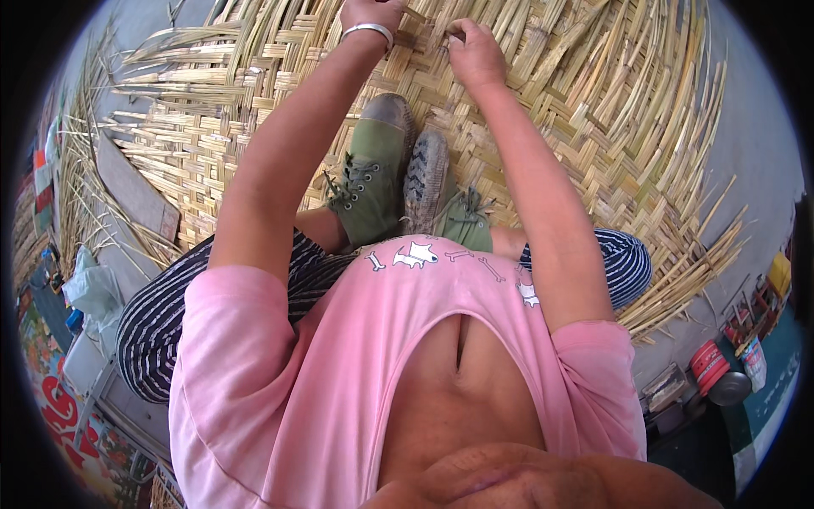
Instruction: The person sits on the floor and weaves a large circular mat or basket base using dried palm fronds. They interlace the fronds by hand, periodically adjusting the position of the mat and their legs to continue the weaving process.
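A large mat (593,140) of split, straw-coloured reed strips, woven in a diagonal pattern, spreads under and around me. My left hand (373,14), with a silver bangle at the wrist, is over the mat's far middle; the top edge of the picture cuts off most of its fingers. A thin reed strip (415,15) shows beside it. Just to the right, my right hand (476,58) is close above the weave, thumb and fingers pinched together. What lies in that pinch is too small to make out. My green lace-up shoes (373,161) rest on the mat between my arms.
Loose strip ends (182,81) stick out along the mat's left and right edges. A flat board (136,187) lies at the left edge. Further right on the floor are a red round container (710,366) and a rack of small items (755,314). A pale plastic bag (91,284) is at left.
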A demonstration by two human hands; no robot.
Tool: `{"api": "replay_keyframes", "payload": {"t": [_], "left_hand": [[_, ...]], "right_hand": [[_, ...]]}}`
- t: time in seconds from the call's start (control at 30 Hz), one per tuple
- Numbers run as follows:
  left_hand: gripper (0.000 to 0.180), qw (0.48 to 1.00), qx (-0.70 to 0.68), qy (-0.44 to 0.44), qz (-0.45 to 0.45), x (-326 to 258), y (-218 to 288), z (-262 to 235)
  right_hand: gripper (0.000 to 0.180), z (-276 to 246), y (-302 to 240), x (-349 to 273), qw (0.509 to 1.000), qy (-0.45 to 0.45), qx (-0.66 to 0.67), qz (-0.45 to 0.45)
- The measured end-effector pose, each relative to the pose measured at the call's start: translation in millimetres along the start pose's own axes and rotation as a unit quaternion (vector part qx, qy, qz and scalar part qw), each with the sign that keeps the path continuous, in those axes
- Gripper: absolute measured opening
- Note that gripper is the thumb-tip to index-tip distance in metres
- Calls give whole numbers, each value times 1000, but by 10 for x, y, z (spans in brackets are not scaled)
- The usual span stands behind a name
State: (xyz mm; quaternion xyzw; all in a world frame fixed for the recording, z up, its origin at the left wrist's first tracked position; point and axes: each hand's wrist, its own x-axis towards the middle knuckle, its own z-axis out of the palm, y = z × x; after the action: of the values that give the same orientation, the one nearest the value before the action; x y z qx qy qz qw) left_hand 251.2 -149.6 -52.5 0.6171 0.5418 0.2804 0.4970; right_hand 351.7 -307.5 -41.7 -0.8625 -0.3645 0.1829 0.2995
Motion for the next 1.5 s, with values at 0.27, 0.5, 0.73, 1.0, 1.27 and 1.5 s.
{"api": "replay_keyframes", "payload": {"t": [0.27, 0.5, 0.73, 1.0, 1.27, 1.5], "left_hand": [[28, 989, 108, 94, -42, -381, -21, -119], [21, 951, -241, -43, -189, -13, -118, -540], [26, 838, -490, -239, 0, 1636, -207, -2428], [18, 924, -382, -19, 8, 1156, 2090, -3816], [22, 978, 72, 67, 182, -11, 3025, -4400], [32, 983, 120, 75, 113, 365, 2429, -4263]], "right_hand": [[32, -179, -122, -196, 988, -64, -127, -66], [49, -268, -255, -364, 941, -140, -272, -148], [54, -242, -185, -971, 942, -123, -207, -235], [44, -601, 545, -1689, 946, -86, -232, -208], [47, -482, 402, -1832, 950, -91, -243, -171], [48, -592, 365, -1864, 947, -123, -230, -185]]}}
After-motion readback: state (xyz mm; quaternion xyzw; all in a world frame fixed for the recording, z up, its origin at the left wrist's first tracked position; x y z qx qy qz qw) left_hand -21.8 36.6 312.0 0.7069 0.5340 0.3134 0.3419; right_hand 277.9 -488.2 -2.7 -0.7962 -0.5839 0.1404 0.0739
